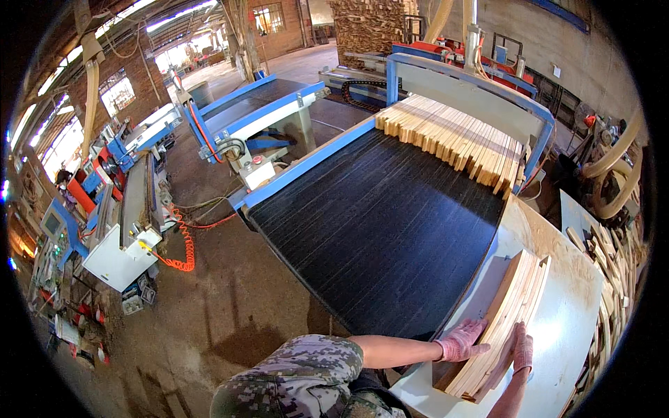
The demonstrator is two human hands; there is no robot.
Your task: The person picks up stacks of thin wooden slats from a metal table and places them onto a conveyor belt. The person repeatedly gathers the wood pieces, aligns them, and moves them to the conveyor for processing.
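**Left hand [463, 341] and right hand [523, 346] flank a bundle of wooden strips [505, 310], lower right of frame.**

Largest item: black conveyor belt [376, 230], running from lower centre to upper right. On its far end, a row of wooden strips [446, 136] lies side by side; near ends uneven.

Next: pale side table [564, 327], lower right, beside the belt. The bundle lies on it, slanting from right of centre down toward the bottom edge. Its rightmost strip stands slightly off the others at the upper end.

Hands: gloved, apart from each other, one on each long side of the bundle, both touching it. Fingers look extended rather than curled round the wood. Pressure: cannot tell.

Step in hand (judgement): gathering or squaring the bundle between the palms. The next move probably calls for even inward pressure from both sides, so the loose outer strip closes up; an uneven squeeze could let single strips slip out.

Containers, none near the hands:
– Grey tub [201, 94], upper left, behind the blue-and-white machinery; contents not visible.
– Small grey crate [132, 305], lower left, on the floor; appears to hold something, too small to identify.
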